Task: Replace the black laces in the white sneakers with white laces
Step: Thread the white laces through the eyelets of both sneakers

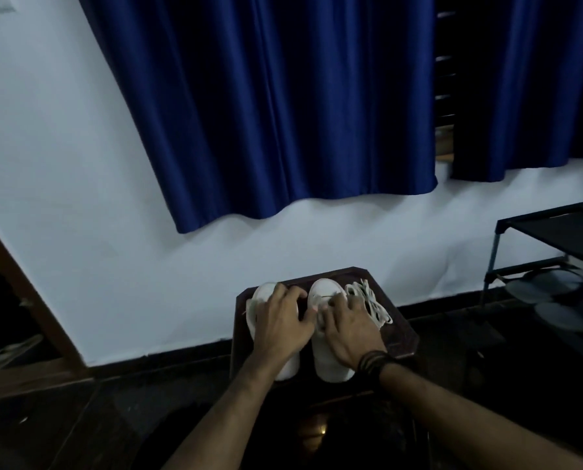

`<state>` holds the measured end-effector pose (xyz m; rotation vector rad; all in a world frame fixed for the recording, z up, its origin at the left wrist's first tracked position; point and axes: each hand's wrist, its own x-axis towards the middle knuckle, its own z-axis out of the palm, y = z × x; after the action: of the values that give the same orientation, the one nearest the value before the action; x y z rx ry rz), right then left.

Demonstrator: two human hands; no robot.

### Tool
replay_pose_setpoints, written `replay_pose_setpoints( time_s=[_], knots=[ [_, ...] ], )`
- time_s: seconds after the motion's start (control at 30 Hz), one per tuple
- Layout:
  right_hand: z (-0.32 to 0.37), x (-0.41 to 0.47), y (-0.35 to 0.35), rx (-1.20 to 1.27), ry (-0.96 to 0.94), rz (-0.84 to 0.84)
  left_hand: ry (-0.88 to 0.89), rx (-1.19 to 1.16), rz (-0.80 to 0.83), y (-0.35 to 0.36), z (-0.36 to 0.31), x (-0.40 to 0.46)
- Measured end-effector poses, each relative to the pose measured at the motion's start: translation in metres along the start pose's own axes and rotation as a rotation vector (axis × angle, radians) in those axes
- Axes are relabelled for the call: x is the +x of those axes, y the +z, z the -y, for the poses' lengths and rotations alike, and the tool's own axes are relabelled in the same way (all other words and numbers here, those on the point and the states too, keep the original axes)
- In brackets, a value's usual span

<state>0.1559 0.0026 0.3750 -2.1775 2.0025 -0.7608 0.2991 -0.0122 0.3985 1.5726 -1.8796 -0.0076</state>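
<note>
1. So there's a small dark wooden tabletop (398,337) pushed up against a white wall (80,164), and a pair of white sneakers sits on it side by side, toes pointing away toward the wall.
2. The left sneaker (290,366) is mostly covered by the person's left hand (281,322). Fingers are spread and laid over the top of the shoe, reaching toward the gap between the two shoes. Can't really tell if it's pinching anything, too dim and blurry there.
3. The right hand (349,329) is on the right sneaker (324,290), fingers bent down over the lace area. Whether it's actually got hold of a lace, hard to say from this angle.
4. That right wrist has a stack of dark bands (373,361) wrapped around it.
5. The white laces (368,296) are in a loose tangled pile on the tabletop just right of the right sneaker, near the far right corner, touching or almost touching the shoe.
6. Black laces aren't clearly visible under the hands.
7. Other stuff: blue curtains (266,96) hanging above on the wall, a black shoe rack (548,232) off to the right with some grey sandals (554,286) on a lower shelf, dark floor (80,418) all around.
</note>
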Motion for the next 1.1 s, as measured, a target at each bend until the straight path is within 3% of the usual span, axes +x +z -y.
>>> replay_pose_setpoints(
  time_s=[0.1,0.27,0.43,0.53,0.63,0.77,0.97,1.1],
  knots=[
    [0.002,0.008,0.01,0.026,0.008,-0.007,-0.085,-0.077,0.106,0.005,0.008,0.002],
    [0.019,0.017,0.004,0.114,0.048,-0.015,-0.093,-0.023,0.049,0.014,0.008,0.005],
    [0.013,0.027,0.003,0.272,0.038,0.122,0.079,0.102,0.098,0.015,0.009,0.014],
    [-0.01,0.019,-0.003,0.376,0.018,-0.048,0.058,0.062,0.155,0.018,0.013,0.017],
    [-0.042,0.005,-0.003,0.135,0.104,-0.216,0.034,0.065,0.128,0.022,0.014,0.015],
    [-0.063,-0.007,0.008,-0.268,0.106,-0.058,0.056,0.126,0.132,0.021,0.012,0.013],
    [-0.058,-0.001,0.016,-0.33,0.008,-0.145,0.077,0.137,0.108,0.019,0.011,0.01],
    [-0.056,-0.011,0.018,-0.333,-0.156,-0.223,0.079,0.138,0.1,0.02,0.012,0.01]
  ],
)
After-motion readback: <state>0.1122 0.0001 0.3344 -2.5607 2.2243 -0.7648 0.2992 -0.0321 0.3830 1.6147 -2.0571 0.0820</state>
